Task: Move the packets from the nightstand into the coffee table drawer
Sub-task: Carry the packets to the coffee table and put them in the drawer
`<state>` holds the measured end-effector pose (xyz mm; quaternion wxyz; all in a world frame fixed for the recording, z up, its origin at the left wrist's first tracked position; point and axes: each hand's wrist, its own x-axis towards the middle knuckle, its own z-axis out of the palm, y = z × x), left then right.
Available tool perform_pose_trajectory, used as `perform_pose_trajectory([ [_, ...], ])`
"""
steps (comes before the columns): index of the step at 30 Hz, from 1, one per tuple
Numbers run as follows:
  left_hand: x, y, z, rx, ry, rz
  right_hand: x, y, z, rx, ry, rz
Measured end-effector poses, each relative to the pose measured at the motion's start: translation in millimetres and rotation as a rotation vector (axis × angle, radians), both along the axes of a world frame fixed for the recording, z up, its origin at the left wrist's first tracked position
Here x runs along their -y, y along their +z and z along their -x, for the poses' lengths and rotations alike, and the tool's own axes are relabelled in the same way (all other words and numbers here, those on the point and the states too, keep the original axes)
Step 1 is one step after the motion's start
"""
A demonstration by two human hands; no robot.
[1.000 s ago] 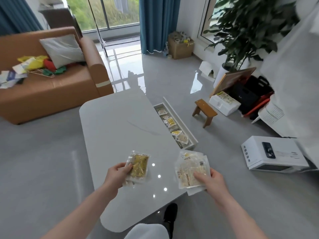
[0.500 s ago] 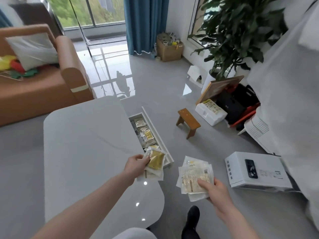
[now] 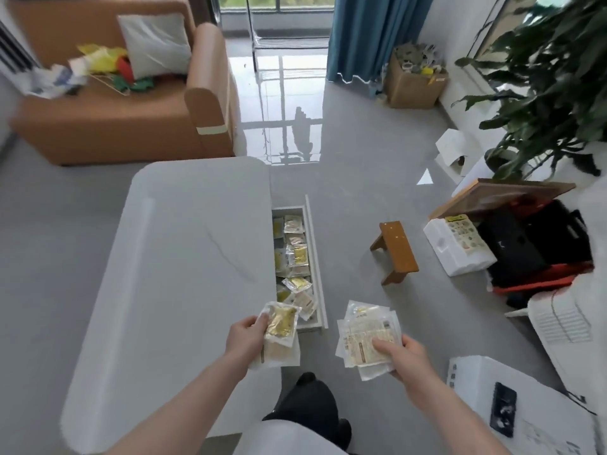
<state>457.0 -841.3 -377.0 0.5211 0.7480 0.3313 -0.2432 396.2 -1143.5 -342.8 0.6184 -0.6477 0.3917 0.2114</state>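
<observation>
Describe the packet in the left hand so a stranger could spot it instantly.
Start at the white coffee table with its open drawer. At the near end, the left hand holds a clear packet with golden contents; the right hand's stack is pale, printed.

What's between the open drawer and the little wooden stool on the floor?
In the head view, only bare grey floor lies between the coffee table drawer and the wooden stool; nothing sits on that stretch.

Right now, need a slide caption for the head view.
Both hands hold packets beside the open coffee table drawer: left hand near its front end, right hand with a stack.
</observation>
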Motion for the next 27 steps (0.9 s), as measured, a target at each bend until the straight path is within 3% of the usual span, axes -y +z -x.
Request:
perform_pose_trajectory([
  [10, 26.3, -60.7, -129.3, -0.045, 0.066, -0.029, 14.2, -41.5, -167.3, -0.049, 0.176, 0.056],
  [19, 65.2, -221.5, -262.8, -0.121, -0.069, -0.151, 29.4, -180.6, -293.5, -0.065, 0.232, 0.080],
  [27, 83.2, -371.1, -334.4, -0.131, -0.035, -0.244, 43.3, -311.0, -341.3, -0.129, 0.262, 0.059],
])
